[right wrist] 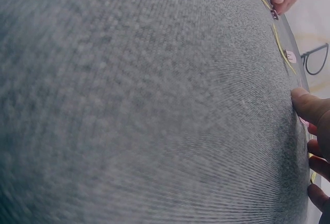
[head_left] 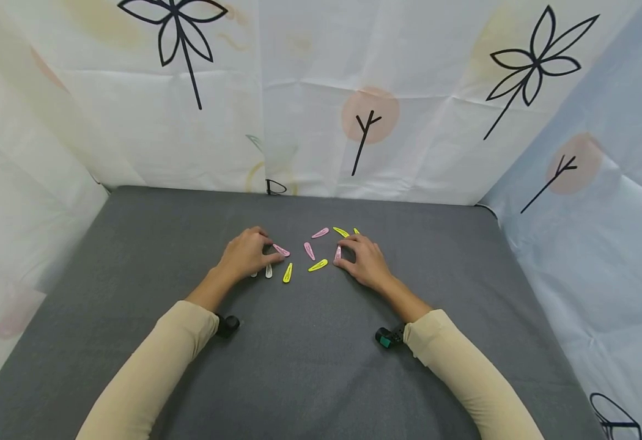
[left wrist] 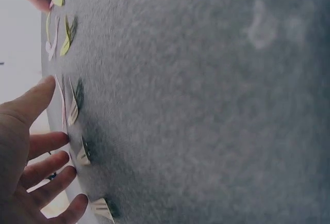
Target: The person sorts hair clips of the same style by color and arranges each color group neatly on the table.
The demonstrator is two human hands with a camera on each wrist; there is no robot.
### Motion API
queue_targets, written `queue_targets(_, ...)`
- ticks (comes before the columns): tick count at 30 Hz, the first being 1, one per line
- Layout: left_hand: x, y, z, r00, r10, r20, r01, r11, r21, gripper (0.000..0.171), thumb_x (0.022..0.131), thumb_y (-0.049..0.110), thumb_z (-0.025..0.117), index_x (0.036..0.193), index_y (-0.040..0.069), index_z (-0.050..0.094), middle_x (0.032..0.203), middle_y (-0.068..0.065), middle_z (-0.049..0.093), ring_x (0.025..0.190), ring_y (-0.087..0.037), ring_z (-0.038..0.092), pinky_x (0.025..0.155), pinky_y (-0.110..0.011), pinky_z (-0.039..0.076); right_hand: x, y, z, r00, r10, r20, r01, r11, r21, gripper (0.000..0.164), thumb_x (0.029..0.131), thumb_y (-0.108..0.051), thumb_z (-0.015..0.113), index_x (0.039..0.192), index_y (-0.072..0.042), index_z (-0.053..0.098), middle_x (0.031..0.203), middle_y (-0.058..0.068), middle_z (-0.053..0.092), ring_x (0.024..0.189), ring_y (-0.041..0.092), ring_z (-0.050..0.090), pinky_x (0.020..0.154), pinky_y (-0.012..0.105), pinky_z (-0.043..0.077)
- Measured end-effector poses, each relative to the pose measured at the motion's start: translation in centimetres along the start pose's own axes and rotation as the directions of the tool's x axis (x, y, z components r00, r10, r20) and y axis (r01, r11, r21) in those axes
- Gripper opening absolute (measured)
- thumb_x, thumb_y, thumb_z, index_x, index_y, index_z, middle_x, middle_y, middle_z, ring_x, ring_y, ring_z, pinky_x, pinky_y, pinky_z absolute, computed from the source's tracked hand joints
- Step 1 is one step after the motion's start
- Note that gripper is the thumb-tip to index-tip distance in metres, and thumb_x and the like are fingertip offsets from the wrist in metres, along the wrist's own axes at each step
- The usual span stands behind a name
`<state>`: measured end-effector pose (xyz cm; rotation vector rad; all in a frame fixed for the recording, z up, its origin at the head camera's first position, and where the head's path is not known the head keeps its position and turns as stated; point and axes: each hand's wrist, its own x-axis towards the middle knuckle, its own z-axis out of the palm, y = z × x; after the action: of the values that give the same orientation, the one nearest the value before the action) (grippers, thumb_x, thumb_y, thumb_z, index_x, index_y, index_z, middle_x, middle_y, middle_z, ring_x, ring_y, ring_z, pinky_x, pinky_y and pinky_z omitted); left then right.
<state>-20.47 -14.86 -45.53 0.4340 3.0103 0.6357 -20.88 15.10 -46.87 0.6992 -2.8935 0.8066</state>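
My left hand (head_left: 247, 252) is at the left of a loose group of snap hair clips. Its thumb and index finger pinch a pink hair clip (head_left: 280, 250) by its two ends, low over the cloth. On the other side, my right hand (head_left: 366, 263) holds another pink hair clip (head_left: 338, 252) between thumb and index fingertips, the remaining fingers spread behind. Between the hands lie a pink clip (head_left: 310, 251), a yellow clip (head_left: 318, 265) and another yellow clip (head_left: 287, 273). A white clip (head_left: 268, 271) sits just under my left thumb, and a second white one (head_left: 253, 274) is mostly hidden.
Farther back lie a pink clip (head_left: 320, 233) and a yellow clip (head_left: 340, 232); another yellow clip (head_left: 356, 231) is partly covered by my right hand. Dark grey cloth (head_left: 310, 366) covers the table. Patterned white curtains (head_left: 310, 140) hang behind and at both sides.
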Motion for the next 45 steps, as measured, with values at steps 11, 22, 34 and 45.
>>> queue_targets(11, 0.2, 1.7, 0.7, 0.996, -0.062, -0.065, 0.065, 0.996, 0.057, 0.057, 0.084, 0.051, 0.075, 0.108, -0.002, 0.074, 0.123, -0.016, 0.063, 0.112, -0.035, 0.059, 0.09, -0.055, 0.048, -0.1, 0.1, 0.1, 1.0, 0.003, 0.0, -0.003, 1.0, 0.001, 0.047, 0.087, -0.03, 0.079, 0.125, -0.005, 0.068, 0.128, 0.014, 0.061, 0.125, 0.033, 0.052, 0.101, 0.053, 0.038)
queue_targets(22, 0.2, 2.5, 0.8, 0.987, -0.115, -0.112, 0.123, 0.99, 0.071, 0.051, 0.084, 0.045, 0.078, 0.098, -0.004, 0.075, 0.121, -0.018, 0.064, 0.111, -0.036, 0.061, 0.088, -0.056, 0.049, 0.0, 0.3, 0.2, 1.0, 0.004, -0.004, -0.004, 1.0, -0.007, 0.048, 0.087, -0.03, 0.079, 0.126, -0.005, 0.068, 0.128, 0.014, 0.061, 0.126, 0.032, 0.052, 0.1, 0.052, 0.039)
queue_targets(34, 0.3, 2.2, 1.0, 0.994, -0.067, -0.086, 0.072, 0.996, 0.058, 0.049, 0.084, 0.042, 0.078, 0.106, -0.002, 0.075, 0.124, -0.019, 0.063, 0.114, -0.037, 0.059, 0.09, -0.057, 0.047, 0.1, 0.4, 0.2, 1.0, -0.002, -0.002, 0.002, 1.0, -0.002, 0.048, 0.086, -0.03, 0.08, 0.126, -0.005, 0.068, 0.127, 0.013, 0.061, 0.124, 0.032, 0.054, 0.099, 0.052, 0.04)
queue_targets(45, -0.1, -0.3, 0.0, 1.0, -0.027, 0.005, 0.027, 0.999, -0.031, 0.057, 0.088, 0.034, 0.077, 0.13, -0.002, 0.064, 0.134, -0.02, 0.058, 0.125, -0.038, 0.053, 0.097, -0.058, 0.044, 0.0, 0.5, 0.3, 1.0, -0.003, -0.009, 0.003, 1.0, 0.0, 0.048, 0.086, -0.03, 0.08, 0.126, -0.005, 0.068, 0.127, 0.014, 0.061, 0.125, 0.032, 0.053, 0.101, 0.052, 0.038)
